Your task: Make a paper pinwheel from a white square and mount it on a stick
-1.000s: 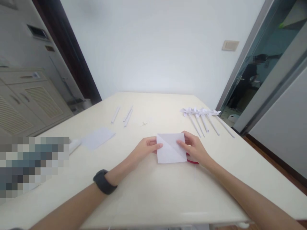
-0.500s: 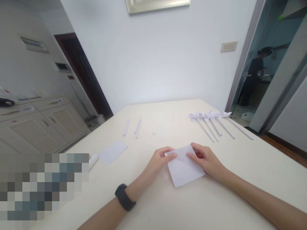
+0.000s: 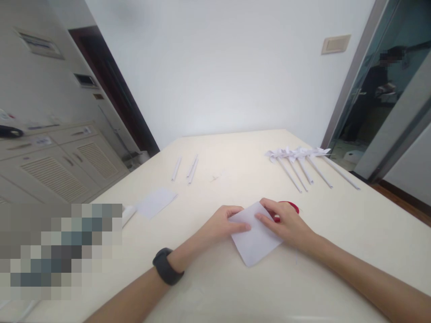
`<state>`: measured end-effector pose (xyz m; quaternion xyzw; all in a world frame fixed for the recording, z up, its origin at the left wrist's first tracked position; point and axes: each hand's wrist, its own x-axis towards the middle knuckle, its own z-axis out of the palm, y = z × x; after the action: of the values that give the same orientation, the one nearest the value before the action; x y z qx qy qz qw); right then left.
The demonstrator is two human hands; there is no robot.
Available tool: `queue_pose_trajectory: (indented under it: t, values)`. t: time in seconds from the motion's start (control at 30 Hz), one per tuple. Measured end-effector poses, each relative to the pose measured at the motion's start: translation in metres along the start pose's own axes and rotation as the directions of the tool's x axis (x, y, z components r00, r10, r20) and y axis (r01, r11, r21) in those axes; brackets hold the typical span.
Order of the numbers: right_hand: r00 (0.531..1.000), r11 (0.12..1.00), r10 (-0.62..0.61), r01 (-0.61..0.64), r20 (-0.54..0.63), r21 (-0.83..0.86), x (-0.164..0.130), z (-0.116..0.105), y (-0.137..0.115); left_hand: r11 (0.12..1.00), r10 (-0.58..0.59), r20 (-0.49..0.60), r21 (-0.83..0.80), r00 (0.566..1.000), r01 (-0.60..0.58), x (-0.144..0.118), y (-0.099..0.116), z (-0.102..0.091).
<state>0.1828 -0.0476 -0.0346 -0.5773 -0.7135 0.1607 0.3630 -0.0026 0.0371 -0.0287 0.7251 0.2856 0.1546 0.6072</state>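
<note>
White paper (image 3: 257, 246) is gripped by fingers (image 3: 241, 227) of left hand (image 3: 222, 223) and right hand (image 3: 288, 223), which partly hides a red object (image 3: 293, 206).

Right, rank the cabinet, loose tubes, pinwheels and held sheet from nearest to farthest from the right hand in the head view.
From the right hand:
1. Held sheet: touching it, gripped at the edge.
2. Pinwheels: beyond it, on the table's right.
3. Loose tubes: across the table, to the left.
4. Cabinet: off the table, far left.
</note>
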Motion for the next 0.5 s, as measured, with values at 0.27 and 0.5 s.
queue_pose_trajectory:
  t: [0.27,0.5]
  values:
    - [0.999,0.999,-0.046,0.047,0.028,-0.028,-0.0048,-0.0003,-0.0042,0.998,0.048,0.077,0.033,0.996,-0.051,-0.0008,0.0046,0.0015]
    - [0.996,0.997,-0.073,0.074,0.057,-0.014,-0.0055,-0.0015,-0.0051,0.998,0.033,0.113,0.05,0.993,-0.039,-0.0032,0.0043,0.0043]
